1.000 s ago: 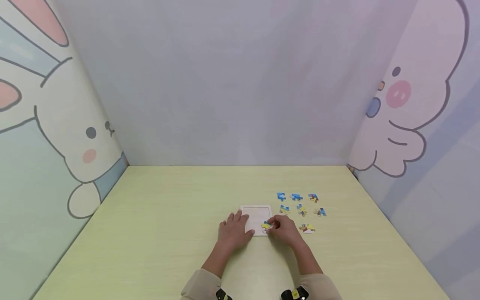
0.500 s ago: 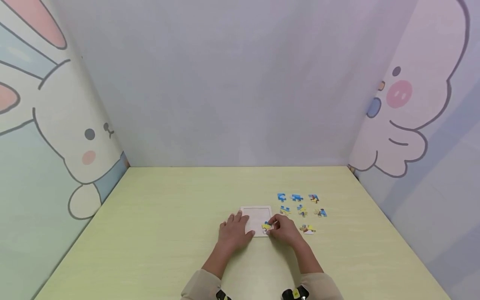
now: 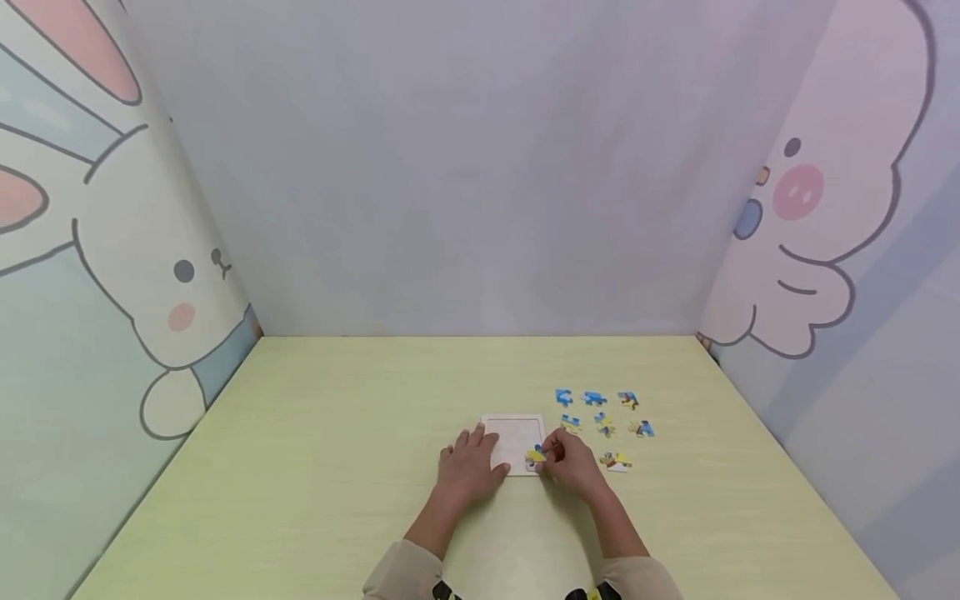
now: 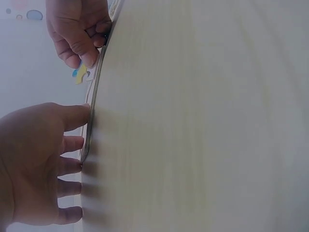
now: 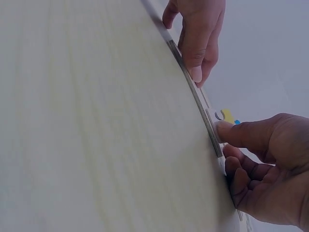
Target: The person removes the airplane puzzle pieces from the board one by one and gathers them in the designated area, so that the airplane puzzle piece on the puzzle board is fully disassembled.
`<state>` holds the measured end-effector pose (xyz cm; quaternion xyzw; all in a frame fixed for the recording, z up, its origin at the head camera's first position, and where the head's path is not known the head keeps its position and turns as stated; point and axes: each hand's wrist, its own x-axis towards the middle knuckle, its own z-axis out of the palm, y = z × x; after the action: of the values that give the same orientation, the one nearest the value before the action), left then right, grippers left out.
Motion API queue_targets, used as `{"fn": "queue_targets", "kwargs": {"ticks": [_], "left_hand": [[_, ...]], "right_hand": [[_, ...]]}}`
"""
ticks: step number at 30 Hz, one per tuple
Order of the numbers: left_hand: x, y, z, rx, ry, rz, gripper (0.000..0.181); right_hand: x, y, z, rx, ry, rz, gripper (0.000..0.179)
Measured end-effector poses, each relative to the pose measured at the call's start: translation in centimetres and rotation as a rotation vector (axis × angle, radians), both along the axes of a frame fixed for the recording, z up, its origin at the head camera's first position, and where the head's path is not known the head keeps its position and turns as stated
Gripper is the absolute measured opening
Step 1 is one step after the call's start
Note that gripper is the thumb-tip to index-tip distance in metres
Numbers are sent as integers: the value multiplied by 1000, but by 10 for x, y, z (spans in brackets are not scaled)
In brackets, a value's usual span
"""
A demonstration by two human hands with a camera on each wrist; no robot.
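Observation:
A square white puzzle tray with a raised rim lies on the table. My left hand rests with spread fingers on its left side, the thumb by the near edge. Between thumb and fingers my right hand pinches a yellow, blue and white puzzle piece at the tray's near right corner. In the left wrist view the puzzle piece pokes out beyond the right hand's fingers. The right wrist view shows the thumb on its white part; whether the piece lies flat in the tray I cannot tell.
Several loose puzzle pieces lie in rows right of the tray, among them a blue one at the back and a yellow and brown one close to the right hand. Pale printed walls enclose the wooden table.
The puzzle piece has shifted slightly right and nearer the tray's corner in my right hand's pinch. My left hand keeps its place on the tray. The head view has tilted a little.

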<state>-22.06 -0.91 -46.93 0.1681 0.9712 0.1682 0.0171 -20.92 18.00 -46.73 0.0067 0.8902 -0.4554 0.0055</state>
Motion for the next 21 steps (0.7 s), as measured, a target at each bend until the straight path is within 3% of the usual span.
{"fn": "queue_targets", "kwargs": {"ticks": [9,21], "left_hand": [[3,-1,-1,8,12,-10,53],[2,-2,-2,15,35,-16,52]], "right_hand": [[5,3,-1,-97,-9,-6,16],[15,29,18,-199,48,56,12]]}}
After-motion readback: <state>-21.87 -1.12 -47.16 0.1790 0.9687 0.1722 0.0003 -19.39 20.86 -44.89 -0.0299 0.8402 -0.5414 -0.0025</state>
